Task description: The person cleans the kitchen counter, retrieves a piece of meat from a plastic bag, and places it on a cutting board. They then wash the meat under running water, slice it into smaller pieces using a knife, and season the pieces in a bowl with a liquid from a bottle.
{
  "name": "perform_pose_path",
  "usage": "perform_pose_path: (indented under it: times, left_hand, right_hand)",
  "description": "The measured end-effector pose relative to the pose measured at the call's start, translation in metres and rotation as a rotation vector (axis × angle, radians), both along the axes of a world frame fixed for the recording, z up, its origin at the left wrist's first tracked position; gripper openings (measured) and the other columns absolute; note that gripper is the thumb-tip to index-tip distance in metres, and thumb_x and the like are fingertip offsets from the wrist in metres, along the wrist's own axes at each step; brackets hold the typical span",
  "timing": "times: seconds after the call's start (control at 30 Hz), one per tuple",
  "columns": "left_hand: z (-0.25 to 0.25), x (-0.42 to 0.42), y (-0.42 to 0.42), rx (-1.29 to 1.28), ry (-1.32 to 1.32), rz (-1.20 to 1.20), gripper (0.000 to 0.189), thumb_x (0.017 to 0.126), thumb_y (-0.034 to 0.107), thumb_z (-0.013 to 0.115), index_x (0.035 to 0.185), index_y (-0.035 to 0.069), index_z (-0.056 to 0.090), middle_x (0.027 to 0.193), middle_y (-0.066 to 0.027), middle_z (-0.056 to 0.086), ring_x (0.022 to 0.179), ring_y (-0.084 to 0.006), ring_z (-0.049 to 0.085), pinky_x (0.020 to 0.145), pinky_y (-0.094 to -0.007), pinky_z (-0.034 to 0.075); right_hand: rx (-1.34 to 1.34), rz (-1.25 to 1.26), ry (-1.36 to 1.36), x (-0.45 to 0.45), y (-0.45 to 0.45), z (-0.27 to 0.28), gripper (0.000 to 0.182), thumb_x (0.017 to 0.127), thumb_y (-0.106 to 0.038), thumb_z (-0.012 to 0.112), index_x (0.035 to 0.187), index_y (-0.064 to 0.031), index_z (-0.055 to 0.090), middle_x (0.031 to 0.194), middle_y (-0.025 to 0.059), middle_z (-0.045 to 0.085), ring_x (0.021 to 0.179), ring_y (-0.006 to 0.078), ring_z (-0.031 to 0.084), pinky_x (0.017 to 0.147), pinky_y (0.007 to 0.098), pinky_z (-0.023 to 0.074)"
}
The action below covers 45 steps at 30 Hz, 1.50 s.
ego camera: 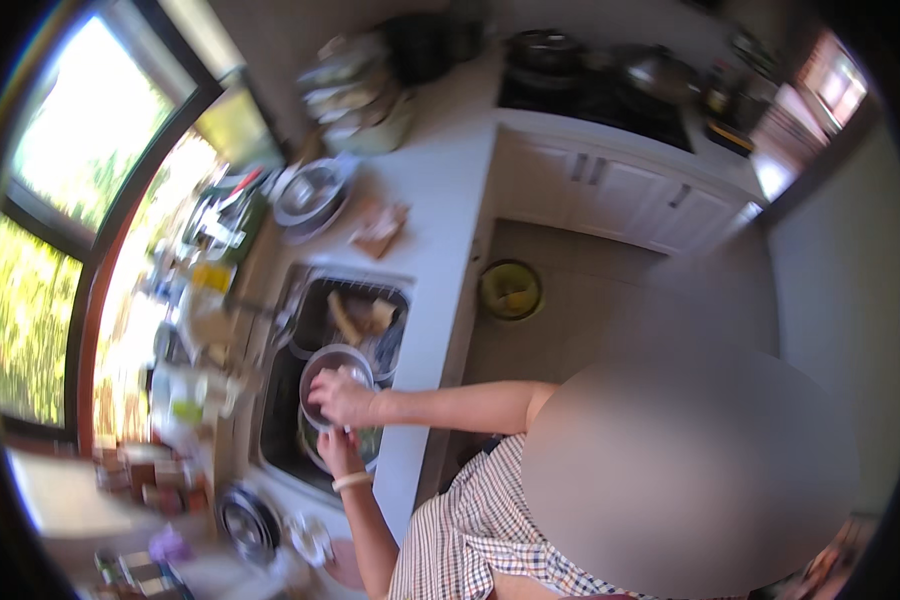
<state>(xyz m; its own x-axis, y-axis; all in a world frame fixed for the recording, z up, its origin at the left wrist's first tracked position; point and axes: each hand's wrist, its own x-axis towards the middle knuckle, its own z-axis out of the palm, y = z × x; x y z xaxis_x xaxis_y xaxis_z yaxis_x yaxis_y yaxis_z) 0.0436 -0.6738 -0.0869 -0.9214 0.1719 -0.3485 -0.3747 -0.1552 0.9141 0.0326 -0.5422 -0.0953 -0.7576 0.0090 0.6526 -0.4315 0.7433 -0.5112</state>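
A round metal bowl (354, 361) is held over the double-basin sink (281, 442). My left hand (337, 450), with a pale band at the wrist, grips the bowl's near-side rim. Over the bowl's mouth reaches my right hand (343, 399), its fingers bent down into it; whether they hold anything is hidden. Under the bowl, partly covered, is another round vessel (307, 442) with something green in it. In the other basin lie a long tan piece (343, 319) and a dark bluish item (390, 349), both blurred.
A faucet (289, 319) stands at the window side of the sink. On the counter are a stacked basin (311, 195), a crumpled packet on a brown block (381, 229) and dark round pans (247, 521). A yellow-green bin (510, 290) stands on the floor. Lidded pots (656, 73) sit on the stove.
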Motion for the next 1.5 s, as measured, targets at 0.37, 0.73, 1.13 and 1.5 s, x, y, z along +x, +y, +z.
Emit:
perform_pose_path:
  times: [0.37, 0.73, 1.13, 1.5]
  left_hand:
    - [-0.022, 0.091, 0.173, 0.08, 0.015, -0.791, 0.01, 0.087, 0.011, 0.054, 0.08, 0.004, 0.052, 0.063, -0.0051, 0.057, 0.045, -0.0095, 0.049, 0.039, -0.0221, 0.041]
    - [-0.001, 0.298, 0.473, 0.359, 0.236, -1.143, 0.009, 0.088, 0.015, 0.057, 0.085, 0.007, 0.054, 0.066, -0.0002, 0.053, 0.052, -0.0083, 0.048, 0.046, -0.0228, 0.038]
    - [0.016, 0.457, 0.738, 0.325, -0.177, -1.109, 0.004, 0.087, 0.006, 0.054, 0.087, 0.002, 0.052, 0.067, -0.0085, 0.06, 0.053, -0.0121, 0.055, 0.046, -0.0245, 0.044]
    - [-0.074, 0.543, 1.017, 0.082, -0.259, -1.307, 0.008, 0.084, 0.008, 0.053, 0.089, 0.002, 0.055, 0.068, -0.0089, 0.063, 0.052, -0.0108, 0.056, 0.047, -0.0218, 0.047]
  right_hand:
    - [-0.049, -0.425, -0.097, 0.224, 0.195, 0.07, 0.02, 0.072, -0.008, 0.065, 0.092, -0.0078, 0.064, 0.1, 0.0078, 0.056, 0.097, 0.0245, 0.054, 0.083, 0.0385, 0.0448]
    - [-0.692, -1.572, 0.098, 0.569, 0.332, -0.001, 0.012, 0.086, -0.011, 0.06, 0.095, -0.0037, 0.058, 0.079, 0.0018, 0.058, 0.063, 0.0086, 0.05, 0.057, 0.0236, 0.0424]
    - [-0.773, -1.576, 0.124, 0.731, 0.544, 0.011, 0.011, 0.09, -0.015, 0.056, 0.094, -0.0054, 0.059, 0.083, 0.0015, 0.059, 0.07, 0.009, 0.052, 0.061, 0.0228, 0.0432]
    - [-0.767, -1.589, 0.223, 0.775, 0.793, 0.033, 0.011, 0.09, -0.011, 0.053, 0.096, -0.0029, 0.059, 0.078, -0.002, 0.053, 0.068, 0.0057, 0.045, 0.059, 0.0208, 0.0374]
